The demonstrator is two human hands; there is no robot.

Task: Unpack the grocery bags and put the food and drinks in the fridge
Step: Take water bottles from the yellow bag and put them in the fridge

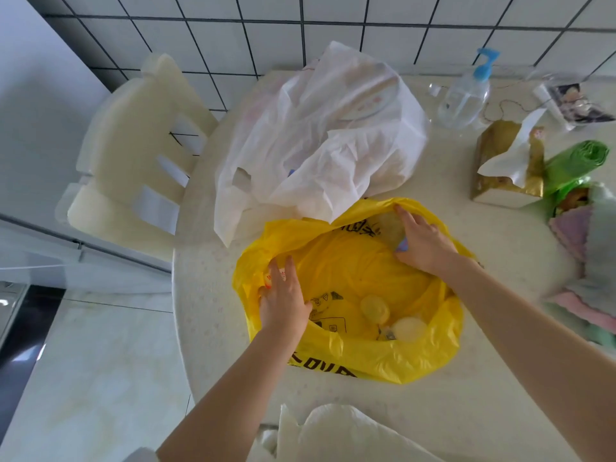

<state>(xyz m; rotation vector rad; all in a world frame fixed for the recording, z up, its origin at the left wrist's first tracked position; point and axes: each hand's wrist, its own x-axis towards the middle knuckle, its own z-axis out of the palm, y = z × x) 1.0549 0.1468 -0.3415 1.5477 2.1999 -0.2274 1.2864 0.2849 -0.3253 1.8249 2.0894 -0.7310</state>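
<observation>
Both hands are working the yellow bag, which is sitting on the surface just in front of the white bag. The left hand is lying over the bag's left rim, fingers mostly straight, pressing the film down near a small red-printed packet; I cannot tell whether the fingers are pinching anything. The right hand is curling over the far right rim, apparently closing on something bluish tucked under it, though what it is stays hidden. The bag's mouth is gaping upward, toward the camera. Down inside, 2 pale round lids are facing up, so those containers look upright, long axis vertical. Judging by the look, the film is thin, slippery and floppy, so it is offering no firm hold; better taking each container round its body below the lid. They look light, smooth plastic, maybe squashable.
</observation>
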